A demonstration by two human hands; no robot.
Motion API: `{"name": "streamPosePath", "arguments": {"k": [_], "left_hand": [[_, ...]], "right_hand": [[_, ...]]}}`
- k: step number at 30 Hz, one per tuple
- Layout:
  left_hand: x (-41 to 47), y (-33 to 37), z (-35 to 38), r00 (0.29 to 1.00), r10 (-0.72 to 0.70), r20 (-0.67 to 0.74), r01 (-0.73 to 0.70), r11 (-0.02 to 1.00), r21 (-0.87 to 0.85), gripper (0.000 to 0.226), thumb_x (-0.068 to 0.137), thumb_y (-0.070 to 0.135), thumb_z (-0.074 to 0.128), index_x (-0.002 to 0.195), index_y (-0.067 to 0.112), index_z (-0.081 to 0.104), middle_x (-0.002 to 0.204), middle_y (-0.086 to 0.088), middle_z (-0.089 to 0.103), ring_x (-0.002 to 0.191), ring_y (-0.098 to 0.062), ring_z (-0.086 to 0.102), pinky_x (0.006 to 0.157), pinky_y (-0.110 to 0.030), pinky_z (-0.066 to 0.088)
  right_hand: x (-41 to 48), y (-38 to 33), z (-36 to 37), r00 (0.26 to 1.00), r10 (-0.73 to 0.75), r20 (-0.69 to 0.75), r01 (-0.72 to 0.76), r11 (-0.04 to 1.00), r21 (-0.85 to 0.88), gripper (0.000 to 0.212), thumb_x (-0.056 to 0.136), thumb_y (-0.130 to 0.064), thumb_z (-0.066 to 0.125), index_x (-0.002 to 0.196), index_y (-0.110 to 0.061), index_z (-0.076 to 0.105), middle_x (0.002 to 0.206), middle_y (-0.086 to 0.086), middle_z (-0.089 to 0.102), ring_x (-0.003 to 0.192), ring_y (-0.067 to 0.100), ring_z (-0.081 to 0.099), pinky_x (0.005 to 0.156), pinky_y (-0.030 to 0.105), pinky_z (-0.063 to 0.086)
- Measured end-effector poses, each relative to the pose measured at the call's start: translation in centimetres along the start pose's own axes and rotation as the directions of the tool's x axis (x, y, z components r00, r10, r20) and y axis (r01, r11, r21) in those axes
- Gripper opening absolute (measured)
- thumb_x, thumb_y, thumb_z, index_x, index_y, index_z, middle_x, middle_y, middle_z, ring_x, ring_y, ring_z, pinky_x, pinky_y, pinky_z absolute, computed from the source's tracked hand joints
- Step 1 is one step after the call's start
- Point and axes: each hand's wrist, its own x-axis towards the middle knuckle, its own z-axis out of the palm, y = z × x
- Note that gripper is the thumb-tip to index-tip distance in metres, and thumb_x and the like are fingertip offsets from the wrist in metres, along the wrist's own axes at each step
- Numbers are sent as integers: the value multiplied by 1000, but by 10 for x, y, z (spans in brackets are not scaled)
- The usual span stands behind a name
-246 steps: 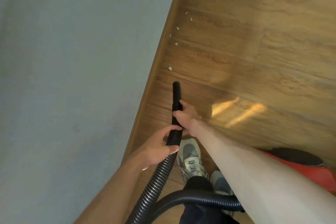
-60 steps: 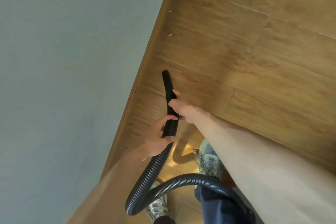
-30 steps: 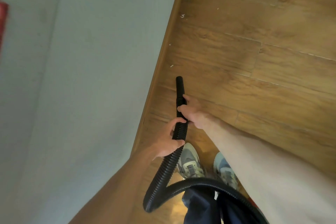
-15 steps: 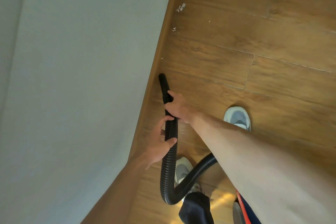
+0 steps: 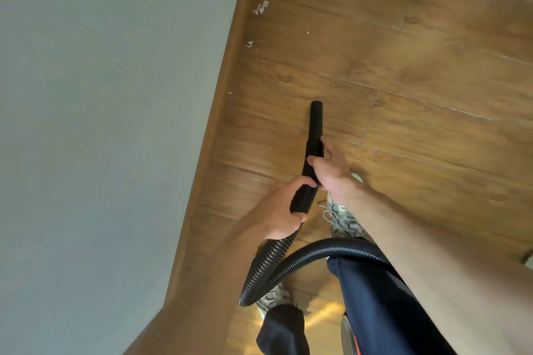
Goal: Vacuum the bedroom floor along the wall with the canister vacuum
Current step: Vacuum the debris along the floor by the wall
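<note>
Hose (image 5: 288,262): black, ribbed
Nozzle (image 5: 315,121): plain black
Wall (image 5: 101,124): pale grey-blue
Floor (image 5: 418,89): warm brown, wood grain
Scraps (image 5: 261,7): white
Trousers (image 5: 369,297): dark navy
Shoe (image 5: 340,219): grey and white

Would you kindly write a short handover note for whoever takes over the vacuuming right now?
Left hand grips the black ribbed vacuum hose; right hand grips it just ahead, behind the smooth black nozzle.
Nozzle points forward over the wooden plank floor, a little off the wooden skirting.
Done: no scraps show beside the nozzle.
Left: white scraps ahead along the skirting.
</note>
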Motion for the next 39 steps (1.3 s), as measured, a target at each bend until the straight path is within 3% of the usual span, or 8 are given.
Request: {"name": "streamPosePath", "arguments": {"k": [4, 7, 12, 15, 23, 28, 34, 39], "left_hand": [[2, -3, -12, 1000, -6, -7, 6, 998, -54, 56, 95, 8, 62, 130, 46, 42, 115, 4, 60, 93, -18, 67, 80, -45, 61], [-6, -19, -24, 996, -45, -79, 31, 985, -167, 57, 94, 6, 63, 126, 48, 44, 109, 12, 58, 92, -15, 66, 83, -44, 61], [-22, -42, -36, 966, -161, -203, 89, 942, -323, 56, 93, -2, 62, 133, 33, 44, 118, -9, 59, 99, -25, 66, 65, -21, 59], [-23, -46, -39, 959, -209, -192, 124, 916, -381, 57, 92, 0, 64, 130, 38, 45, 111, -9, 62, 90, -25, 70, 71, -34, 62], [16, -3, -30, 989, -81, -125, 60, 985, -162, 58, 93, 6, 64, 119, 54, 45, 107, 8, 61, 85, -19, 70, 79, -45, 61], [36, 29, -30, 999, -10, -37, 8, 999, -51, 54, 95, 10, 62, 125, 51, 42, 108, 5, 63, 85, -18, 70, 75, -44, 62], [29, 19, -49, 991, -32, -128, 11, 987, -158, 55, 94, 7, 63, 121, 51, 45, 99, 13, 58, 87, -14, 67, 81, -43, 61], [6, -6, -59, 968, -135, -212, 67, 951, -303, 54, 95, 4, 61, 131, 40, 44, 112, -1, 59, 97, -19, 66, 69, -22, 55]], "right_hand": [[6, -9, 7, 1000, 8, 8, -8, 1000, -5, 64, 92, -5, 57, 149, -29, 38, 127, 5, 59, 109, 27, 63, 93, 49, 55], [7, -25, 34, 994, -46, 99, 54, 995, -88, 63, 93, -5, 56, 149, -28, 39, 127, 4, 57, 107, 27, 63, 90, 46, 57], [4, -42, 88, 944, -77, 322, 157, 960, -230, 72, 89, -5, 54, 154, -27, 32, 137, 7, 55, 109, 24, 59, 91, 37, 54], [5, -47, 96, 919, -53, 390, 170, 947, -273, 75, 88, -7, 54, 154, -30, 29, 138, 6, 52, 111, 24, 58, 95, 40, 53], [26, -46, 27, 982, -93, 167, 126, 972, -199, 64, 94, -9, 53, 152, -31, 35, 135, 5, 56, 105, 20, 60, 85, 29, 51], [41, -44, -9, 998, -43, 52, 47, 996, -72, 64, 95, -10, 55, 151, -33, 34, 127, 8, 62, 104, 26, 65, 93, 46, 55], [44, -64, 20, 992, -82, 94, 92, 989, -113, 66, 93, -9, 56, 151, -32, 35, 134, 7, 58, 109, 25, 63, 91, 42, 56], [32, -80, 70, 946, -118, 303, 207, 936, -283, 71, 90, -7, 54, 154, -28, 31, 138, 6, 54, 109, 22, 60, 89, 32, 54]]}}
